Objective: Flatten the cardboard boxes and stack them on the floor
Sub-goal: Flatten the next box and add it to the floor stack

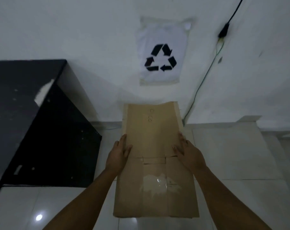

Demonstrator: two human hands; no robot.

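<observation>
A flattened brown cardboard box (153, 138) is held out in front of me above the tiled floor, its far end toward the wall. A torn patch of clear tape shows on its near half. My left hand (119, 151) grips its left edge, thumb on top and fingers hidden under the board. On the opposite edge my right hand (188, 151) holds it the same way. Both arms reach in from the bottom of the view.
A black cabinet or table (33, 122) stands at the left against the white wall. A recycling sign (161, 53) is taped to the wall ahead. A thin green cable (205, 77) runs down the wall to the floor. White floor tiles (232, 155) lie to the right.
</observation>
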